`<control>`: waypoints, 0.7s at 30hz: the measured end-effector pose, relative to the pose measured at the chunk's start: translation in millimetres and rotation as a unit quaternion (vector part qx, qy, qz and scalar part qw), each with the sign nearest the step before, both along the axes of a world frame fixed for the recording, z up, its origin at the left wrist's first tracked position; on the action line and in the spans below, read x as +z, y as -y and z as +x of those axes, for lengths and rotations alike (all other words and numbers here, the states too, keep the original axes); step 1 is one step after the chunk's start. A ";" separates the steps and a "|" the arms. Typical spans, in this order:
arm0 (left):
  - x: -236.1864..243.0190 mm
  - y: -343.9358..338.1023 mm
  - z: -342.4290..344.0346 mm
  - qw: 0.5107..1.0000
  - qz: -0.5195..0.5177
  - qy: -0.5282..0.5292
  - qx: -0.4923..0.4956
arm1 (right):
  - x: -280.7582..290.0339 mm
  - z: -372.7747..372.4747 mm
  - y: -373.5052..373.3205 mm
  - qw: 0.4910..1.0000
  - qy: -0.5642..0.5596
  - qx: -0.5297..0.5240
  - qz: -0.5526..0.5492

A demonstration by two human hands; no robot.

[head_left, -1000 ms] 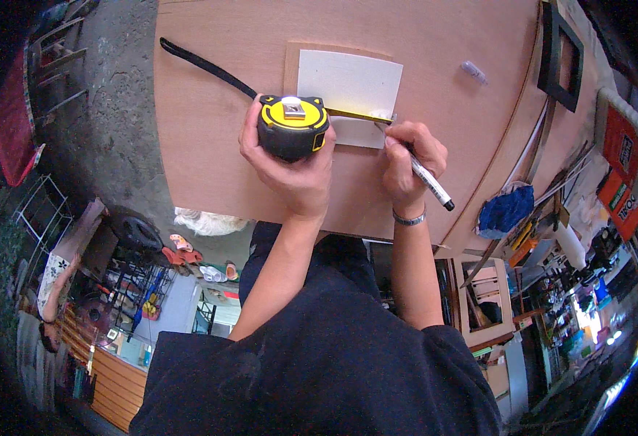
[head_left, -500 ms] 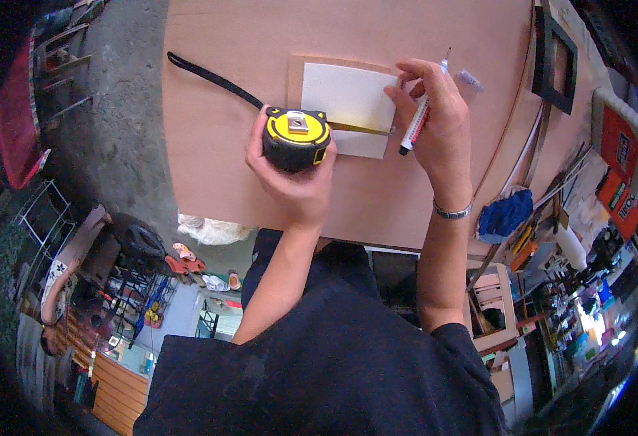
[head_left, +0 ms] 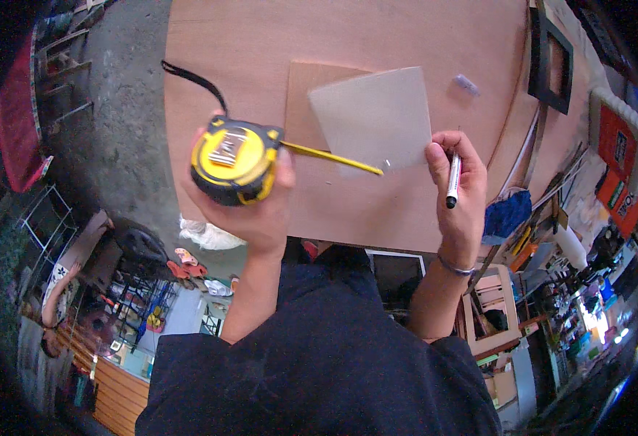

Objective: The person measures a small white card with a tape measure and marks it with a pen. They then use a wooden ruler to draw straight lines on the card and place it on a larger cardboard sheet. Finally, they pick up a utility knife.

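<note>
My left hand (head_left: 261,225) is wrapped round a yellow and black tape measure (head_left: 237,156), blurred by motion, with a black wrist strap trailing from it. A short length of yellow blade (head_left: 333,157) sticks out to the right, its tip near the lower edge of a thin pale sheet (head_left: 377,109). Between thumb and fingers, my right hand (head_left: 468,185) pinches that sheet's right edge. A white marker (head_left: 454,182) is tucked in the same hand, black end toward me. Partly under the tilted sheet, a square brown board piece (head_left: 303,94) lies on the large wooden panel (head_left: 246,36).
A small clear plastic piece (head_left: 466,85) lies on the panel beyond my right hand. Along the right side are a black frame (head_left: 554,62), a blue cloth (head_left: 506,216) and assorted tools. Another person (head_left: 64,291) is at the far lower left.
My left hand has drawn the tape measure left and toward me, its blade off the sheet. My right hand has come nearer and taken the sheet's edge, turning and lifting the sheet off the brown piece.
</note>
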State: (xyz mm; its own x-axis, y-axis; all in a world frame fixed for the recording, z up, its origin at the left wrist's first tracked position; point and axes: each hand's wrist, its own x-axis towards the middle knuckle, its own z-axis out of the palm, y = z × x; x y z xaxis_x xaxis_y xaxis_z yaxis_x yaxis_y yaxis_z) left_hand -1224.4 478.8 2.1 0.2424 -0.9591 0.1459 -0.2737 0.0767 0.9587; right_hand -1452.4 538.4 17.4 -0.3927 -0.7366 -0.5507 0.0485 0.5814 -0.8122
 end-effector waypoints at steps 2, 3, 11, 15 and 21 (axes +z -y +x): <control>-0.2 9.5 -6.4 0.998 0.011 0.050 0.025 | -12.8 12.7 -10.1 0.999 -0.046 0.007 -0.003; -2.1 13.7 -11.3 0.997 0.019 0.073 0.035 | -14.7 18.8 -11.5 0.998 -0.070 0.008 -0.002; -34.3 12.3 -65.9 0.999 0.026 0.036 -0.013 | -29.4 38.9 -11.3 0.963 -0.262 0.003 -0.061; -39.6 9.8 -78.0 0.997 0.041 0.062 -0.033 | -36.4 56.9 -9.4 0.964 -0.241 -0.038 -0.105; -31.7 -2.6 -81.1 0.998 0.050 0.040 -0.001 | -42.2 64.4 -13.6 0.966 -0.184 -0.126 -0.134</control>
State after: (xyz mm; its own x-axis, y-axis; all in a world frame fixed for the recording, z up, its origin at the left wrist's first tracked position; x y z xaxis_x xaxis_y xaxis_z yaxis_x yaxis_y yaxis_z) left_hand -1305.6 481.4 -29.6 0.2327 -0.9701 0.0688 -0.3492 -0.0173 0.9369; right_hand -1388.0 552.0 -24.8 -0.7103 -0.6893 -0.1425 -0.1595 0.3548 -0.9212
